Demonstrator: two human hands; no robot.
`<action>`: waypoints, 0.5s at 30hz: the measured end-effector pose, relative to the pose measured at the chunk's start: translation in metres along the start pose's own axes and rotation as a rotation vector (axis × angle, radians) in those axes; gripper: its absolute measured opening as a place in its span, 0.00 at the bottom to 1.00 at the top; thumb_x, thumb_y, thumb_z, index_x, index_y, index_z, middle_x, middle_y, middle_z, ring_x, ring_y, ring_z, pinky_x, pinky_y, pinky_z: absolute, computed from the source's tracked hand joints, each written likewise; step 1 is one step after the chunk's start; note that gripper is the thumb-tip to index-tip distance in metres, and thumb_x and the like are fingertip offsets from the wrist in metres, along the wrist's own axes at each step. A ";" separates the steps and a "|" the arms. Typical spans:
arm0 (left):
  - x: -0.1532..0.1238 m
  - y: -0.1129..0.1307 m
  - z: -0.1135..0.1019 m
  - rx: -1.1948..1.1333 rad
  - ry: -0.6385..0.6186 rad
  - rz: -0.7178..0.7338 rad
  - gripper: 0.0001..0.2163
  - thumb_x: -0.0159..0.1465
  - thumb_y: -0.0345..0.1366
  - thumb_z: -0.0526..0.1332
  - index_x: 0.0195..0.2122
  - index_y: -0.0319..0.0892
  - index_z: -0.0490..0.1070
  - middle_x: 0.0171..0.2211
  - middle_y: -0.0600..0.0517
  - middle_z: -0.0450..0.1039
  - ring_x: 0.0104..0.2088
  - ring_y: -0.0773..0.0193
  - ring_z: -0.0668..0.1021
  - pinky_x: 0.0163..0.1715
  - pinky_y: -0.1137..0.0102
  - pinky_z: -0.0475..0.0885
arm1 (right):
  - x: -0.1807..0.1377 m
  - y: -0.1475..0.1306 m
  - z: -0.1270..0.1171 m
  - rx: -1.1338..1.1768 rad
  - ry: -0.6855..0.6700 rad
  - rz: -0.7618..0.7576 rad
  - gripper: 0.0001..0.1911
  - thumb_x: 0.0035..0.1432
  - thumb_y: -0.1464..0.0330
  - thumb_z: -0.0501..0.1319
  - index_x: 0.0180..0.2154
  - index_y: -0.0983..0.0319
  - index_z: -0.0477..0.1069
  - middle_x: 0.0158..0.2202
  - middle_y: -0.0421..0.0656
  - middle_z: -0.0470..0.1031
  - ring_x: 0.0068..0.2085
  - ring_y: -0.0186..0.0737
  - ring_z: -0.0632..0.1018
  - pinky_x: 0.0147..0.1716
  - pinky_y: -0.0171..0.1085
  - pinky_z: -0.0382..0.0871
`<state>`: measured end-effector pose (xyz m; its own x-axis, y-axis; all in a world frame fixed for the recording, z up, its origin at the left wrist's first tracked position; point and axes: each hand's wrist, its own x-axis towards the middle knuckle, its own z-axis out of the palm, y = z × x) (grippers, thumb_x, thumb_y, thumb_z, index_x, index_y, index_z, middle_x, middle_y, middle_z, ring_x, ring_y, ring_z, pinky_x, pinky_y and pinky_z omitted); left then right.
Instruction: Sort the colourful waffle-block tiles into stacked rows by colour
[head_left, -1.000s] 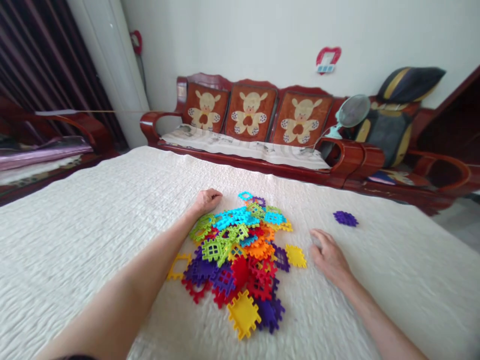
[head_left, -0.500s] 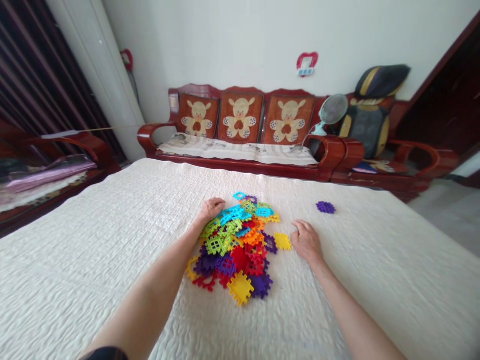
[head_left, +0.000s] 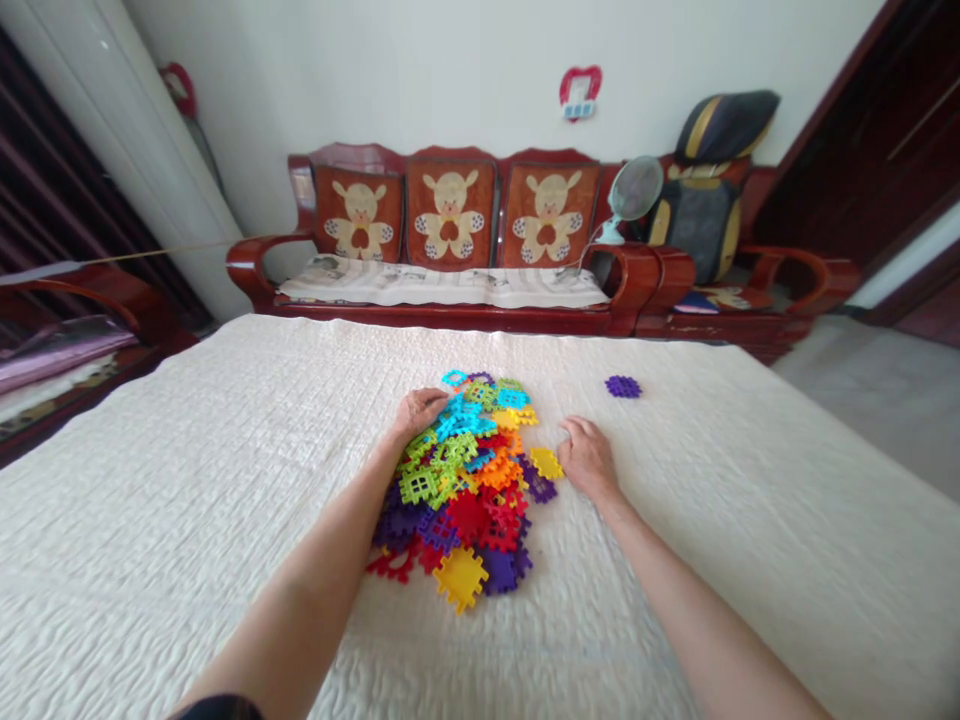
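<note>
A heap of interlocking plastic building tiles [head_left: 472, 480] with toothed edges lies on the quilted cover, in red, purple, yellow, green, orange and blue. My left hand [head_left: 421, 410] rests against the heap's upper left side, its fingers loosely bent beside the light blue tiles [head_left: 461, 418]; no tile shows in its grasp. On the other side, my right hand [head_left: 589, 455] lies just right of a flat yellow tile [head_left: 546, 462], fingers loosely curved and holding nothing visible. A second yellow tile [head_left: 460, 577] sits at the near edge of the heap.
Apart from the heap, a purple tile [head_left: 623, 386] lies farther right on the quilted cover [head_left: 247, 440]. Beyond the cover's far edge stands a wooden sofa [head_left: 420, 318] with bear cushions [head_left: 450, 215]. A small fan [head_left: 634, 190] and a massage seat pad [head_left: 694, 225] are at right.
The view has turned slightly right and down, shifting the scene leftward and up. My left hand presses a little closer to the light blue tiles. My right hand stays beside the yellow tile.
</note>
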<state>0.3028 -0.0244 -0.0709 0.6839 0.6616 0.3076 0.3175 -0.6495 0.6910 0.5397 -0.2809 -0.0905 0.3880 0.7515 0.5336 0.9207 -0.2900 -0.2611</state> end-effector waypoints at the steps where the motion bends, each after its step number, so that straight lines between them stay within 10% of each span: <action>1: -0.001 0.001 0.000 -0.001 -0.005 0.004 0.15 0.60 0.43 0.55 0.38 0.42 0.78 0.39 0.49 0.80 0.41 0.62 0.79 0.45 0.71 0.72 | 0.000 -0.001 -0.001 -0.004 -0.008 0.006 0.19 0.53 0.75 0.51 0.46 0.66 0.72 0.49 0.53 0.72 0.51 0.49 0.71 0.53 0.47 0.66; 15: 0.046 0.035 -0.013 0.311 -0.086 -0.149 0.17 0.63 0.38 0.52 0.45 0.42 0.78 0.40 0.51 0.80 0.42 0.61 0.79 0.43 0.72 0.71 | -0.002 -0.005 -0.002 -0.018 -0.022 0.053 0.19 0.54 0.76 0.52 0.47 0.67 0.72 0.51 0.52 0.72 0.53 0.45 0.71 0.54 0.42 0.62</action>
<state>0.3375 -0.0120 -0.0240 0.6637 0.7322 0.1527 0.5937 -0.6399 0.4878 0.5345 -0.2827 -0.0884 0.4352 0.7475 0.5019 0.8997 -0.3402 -0.2735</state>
